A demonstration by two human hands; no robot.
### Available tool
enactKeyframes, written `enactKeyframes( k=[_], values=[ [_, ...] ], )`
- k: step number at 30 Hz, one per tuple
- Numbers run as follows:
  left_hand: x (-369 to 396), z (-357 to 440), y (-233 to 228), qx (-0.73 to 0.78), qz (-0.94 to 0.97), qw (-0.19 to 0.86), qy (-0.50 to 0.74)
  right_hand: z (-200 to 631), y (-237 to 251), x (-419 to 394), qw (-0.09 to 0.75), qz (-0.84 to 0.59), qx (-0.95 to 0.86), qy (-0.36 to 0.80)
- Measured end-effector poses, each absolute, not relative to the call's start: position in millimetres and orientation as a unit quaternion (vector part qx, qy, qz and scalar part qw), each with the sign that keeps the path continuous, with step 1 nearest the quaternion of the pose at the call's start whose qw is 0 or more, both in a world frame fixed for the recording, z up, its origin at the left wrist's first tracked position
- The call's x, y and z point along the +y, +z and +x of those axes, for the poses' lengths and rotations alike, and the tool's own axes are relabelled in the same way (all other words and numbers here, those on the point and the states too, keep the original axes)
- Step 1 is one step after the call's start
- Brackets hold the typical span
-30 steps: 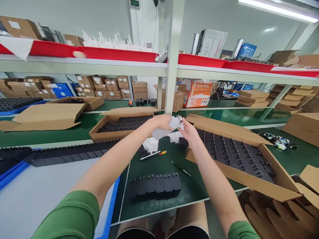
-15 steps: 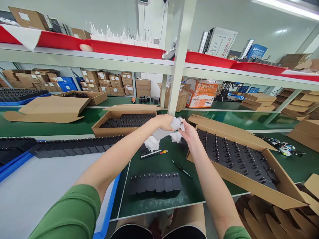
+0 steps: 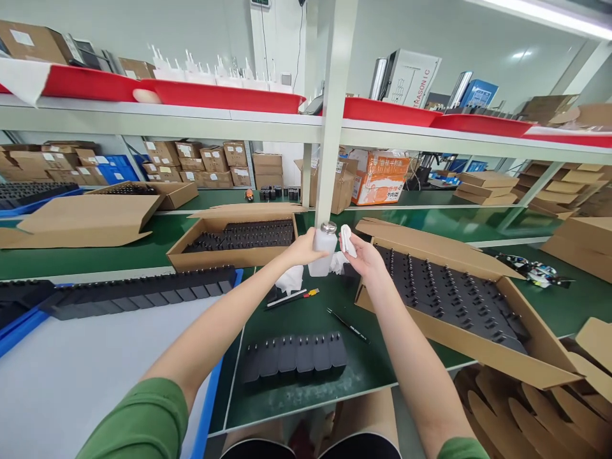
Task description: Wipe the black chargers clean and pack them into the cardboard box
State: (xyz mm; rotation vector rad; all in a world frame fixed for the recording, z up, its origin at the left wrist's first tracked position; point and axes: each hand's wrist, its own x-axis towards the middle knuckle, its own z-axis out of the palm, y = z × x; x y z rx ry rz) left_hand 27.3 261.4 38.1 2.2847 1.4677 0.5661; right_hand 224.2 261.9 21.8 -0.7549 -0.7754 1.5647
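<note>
My left hand (image 3: 302, 248) is wrapped round a translucent white bottle (image 3: 325, 247) with a metal cap, upright over the bench. Just right of it, my right hand (image 3: 364, 256) grips a folded white cloth (image 3: 348, 241), apart from the bottle. Crumpled white tissue (image 3: 290, 279) lies below my left hand. Nearer to me, a row of black power adapters (image 3: 296, 358) with metal pins up rests on the green bench (image 3: 306, 312). Tweezers (image 3: 348, 326) and a slim pen-like tool (image 3: 292, 298) lie between the row and my hands.
An open carton of black adapters (image 3: 449, 299) stands on the right, another carton (image 3: 229, 258) at the back left. A blue-rimmed tray (image 3: 119, 357) with adapters along its far edge fills the left. A shelf post (image 3: 329, 127) rises just beyond my hands.
The bottle, tilted with the cloth at its cap, is now upright. My right hand has drawn the cloth away from the cap. The view has shifted slightly.
</note>
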Motion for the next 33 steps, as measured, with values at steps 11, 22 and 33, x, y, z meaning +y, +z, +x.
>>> enactKeyframes(
  k=[11, 22, 33],
  values=[
    [271.4, 14.8, -6.4, 0.486, 0.789, 0.225, 0.301, 224.3, 42.1, 183.1, 0.577, -0.325, -0.333, 0.671],
    [125.1, -3.5, 14.7, 0.271, 0.829, -0.261, 0.414, 182.1, 50.2, 99.5, 0.561, -0.309, -0.352, 0.683],
    [90.8, -24.5, 12.9, 0.318, 0.813, -0.333, 0.357, 160.4, 39.2, 82.5, 0.526, -0.336, -0.375, 0.685]
  ],
)
